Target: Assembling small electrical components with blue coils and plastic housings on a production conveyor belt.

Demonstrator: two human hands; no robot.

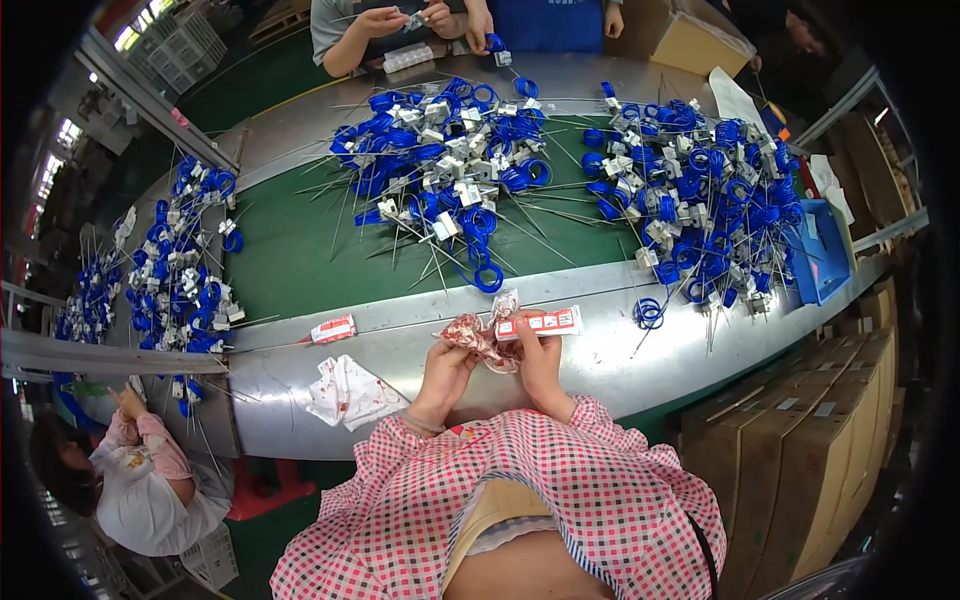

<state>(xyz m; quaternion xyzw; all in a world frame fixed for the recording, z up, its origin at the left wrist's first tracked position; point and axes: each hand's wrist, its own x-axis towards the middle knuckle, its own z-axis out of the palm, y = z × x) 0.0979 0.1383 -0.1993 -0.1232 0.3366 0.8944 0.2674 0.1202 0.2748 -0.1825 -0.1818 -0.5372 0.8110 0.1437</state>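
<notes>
My left hand [445,378] pinches a crumpled cloth [468,334] with a red-and-white pattern. In my right hand [541,365] is a white tube-like packet with a red label [548,323], lying sideways with the thumb on its left end. The cloth bunches up against that end, and part of it hangs below, between the two hands. Both hands are just above the metal near edge of the table [620,350]. A second red-and-white packet [333,329] lies on the table to the left. Nearer me is a white cloth with red spots [352,392].
Piles of coiled blue cables with white connectors and thin metal probes lie at centre [450,160], right [700,200] and left [185,270]. A blue bin [824,252] stands at the right. Co-workers' hands [385,20] work across the table. Cardboard boxes [800,430] stand at lower right.
</notes>
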